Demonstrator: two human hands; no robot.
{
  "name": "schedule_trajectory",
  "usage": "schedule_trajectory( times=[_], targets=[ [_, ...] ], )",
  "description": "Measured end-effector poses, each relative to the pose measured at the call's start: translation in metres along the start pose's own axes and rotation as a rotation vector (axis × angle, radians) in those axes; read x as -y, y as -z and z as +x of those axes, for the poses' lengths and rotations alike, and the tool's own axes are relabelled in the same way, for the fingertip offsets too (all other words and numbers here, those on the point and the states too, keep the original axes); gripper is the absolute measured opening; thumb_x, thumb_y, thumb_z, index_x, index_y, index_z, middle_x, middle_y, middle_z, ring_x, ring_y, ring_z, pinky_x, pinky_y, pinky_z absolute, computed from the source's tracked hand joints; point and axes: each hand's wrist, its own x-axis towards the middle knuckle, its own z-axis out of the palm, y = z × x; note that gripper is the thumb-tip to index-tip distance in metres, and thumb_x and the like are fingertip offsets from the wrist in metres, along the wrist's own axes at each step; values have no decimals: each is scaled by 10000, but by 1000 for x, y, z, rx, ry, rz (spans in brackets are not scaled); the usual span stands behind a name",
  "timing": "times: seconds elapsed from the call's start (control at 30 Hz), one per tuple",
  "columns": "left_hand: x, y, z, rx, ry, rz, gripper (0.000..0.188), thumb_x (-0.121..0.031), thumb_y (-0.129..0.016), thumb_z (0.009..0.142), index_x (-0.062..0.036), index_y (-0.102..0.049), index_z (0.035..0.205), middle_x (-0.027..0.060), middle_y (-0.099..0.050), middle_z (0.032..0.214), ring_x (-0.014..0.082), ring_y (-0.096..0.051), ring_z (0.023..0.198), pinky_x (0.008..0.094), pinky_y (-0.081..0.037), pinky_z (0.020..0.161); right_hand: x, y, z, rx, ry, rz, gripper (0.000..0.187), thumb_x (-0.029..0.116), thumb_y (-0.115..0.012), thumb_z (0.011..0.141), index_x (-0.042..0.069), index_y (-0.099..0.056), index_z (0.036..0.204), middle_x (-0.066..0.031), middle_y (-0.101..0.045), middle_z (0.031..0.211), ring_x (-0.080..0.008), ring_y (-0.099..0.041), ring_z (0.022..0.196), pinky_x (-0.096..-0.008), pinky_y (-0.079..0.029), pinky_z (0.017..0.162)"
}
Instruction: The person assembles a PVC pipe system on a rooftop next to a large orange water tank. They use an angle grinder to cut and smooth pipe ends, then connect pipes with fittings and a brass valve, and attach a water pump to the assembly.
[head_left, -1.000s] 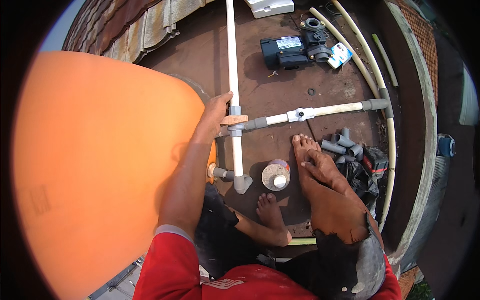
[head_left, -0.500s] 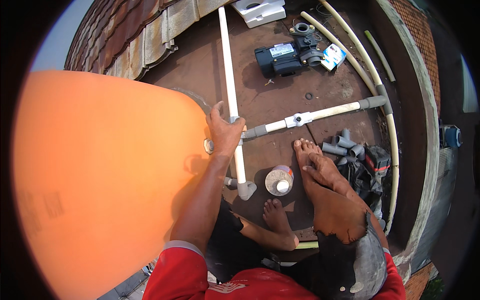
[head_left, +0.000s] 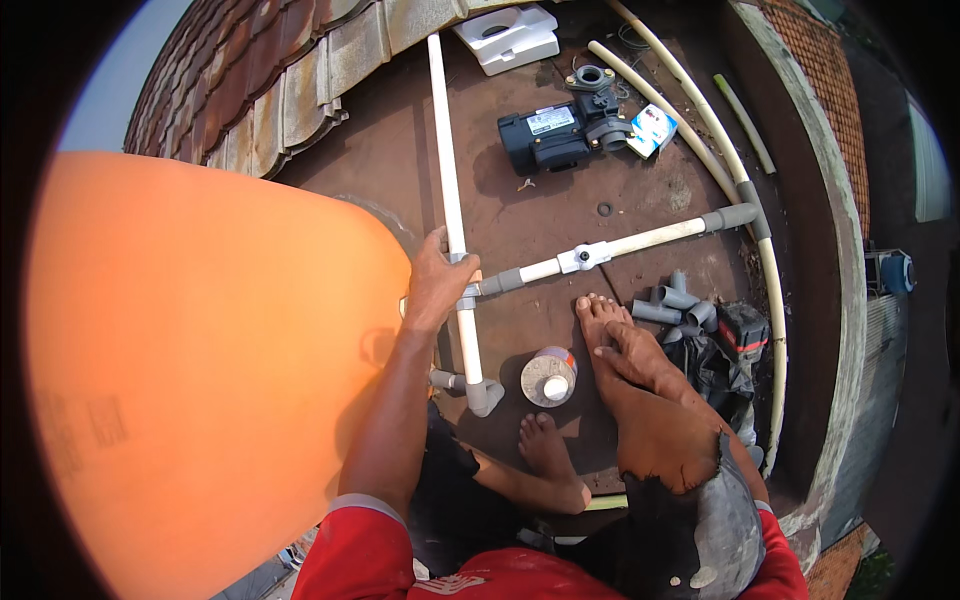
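Observation:
My left hand (head_left: 437,284) is closed round a long white pipe (head_left: 452,190), just above its grey tee joint (head_left: 467,296). From that tee a branch pipe (head_left: 655,238) with a white valve (head_left: 584,257) runs off to the right. The long pipe ends below in a grey elbow (head_left: 484,398). My right hand (head_left: 640,356) rests on my right foot (head_left: 601,314) near the ankle, fingers loosely spread and holding nothing. Between my feet stands a round can (head_left: 549,378) with a white cap.
A big orange tank (head_left: 220,360) fills the left. A dark pump (head_left: 560,132) lies ahead beside a small box (head_left: 652,131) and white foam packing (head_left: 507,40). Grey fittings (head_left: 680,301), a battery pack (head_left: 744,331) and a black bag (head_left: 712,366) are at right, inside a low wall (head_left: 826,150).
My left hand's spread fingers have closed round the white pipe above the tee. My right hand stays on my foot. The whole view has shifted slightly.

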Motion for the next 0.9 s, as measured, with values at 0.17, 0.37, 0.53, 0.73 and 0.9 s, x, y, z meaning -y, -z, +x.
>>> schedule_trajectory(
  times=[0.17, 0.37, 0.53, 0.73, 0.9],
  targets=[
    [-2, 14, 2, 139, 78, -79, 685, -209, -808, 914, 97, -578, 1482, 186, -753, 1146, 231, -743, 1027, 370, -590, 894, 6, 2, 2, 33, -29, 6, 369, 295, -799, 962, -24, -652, 1075, -323, -727, 1109, -521, -699, 1114, -533, -564, 972],
    [-9, 16, 3, 176, 57, -8, 633, -220, -792, 942, 50, -601, 1482, 167, -761, 1096, 221, -746, 971, 363, -581, 863, -4, -3, -1, -71, 95, 11, 370, 302, -796, 968, -19, -651, 1081, -313, -731, 1120, -508, -701, 1116, -521, -563, 967],
    [-20, 15, 0, 192, 53, 11, 598, -221, -790, 947, 50, -621, 1453, 157, -756, 1062, 205, -739, 952, 355, -576, 855, -3, -1, 0, 24, 15, -12, 377, 320, -788, 978, -10, -652, 1099, -292, -748, 1136, -482, -717, 1125, -519, -565, 966],
    [-16, 15, 0, 245, 69, -122, 436, -109, -722, 1034, 55, -596, 1417, 44, -656, 1002, 75, -605, 861, 258, -518, 687, 0, 1, 3, 35, -28, 5, 392, 311, -806, 955, -2, -710, 1170, -278, -760, 1181, -471, -703, 1185, -522, -544, 1048],
    [-15, 13, 3, 271, 82, -96, 404, -101, -710, 1041, 44, -598, 1401, 16, -633, 1006, 90, -584, 862, 273, -500, 741, -12, -7, 0, -9, 42, 12, 415, 302, -795, 982, -28, -703, 1217, -275, -727, 1301, -469, -667, 1276, -519, -519, 1109]
  ],
)
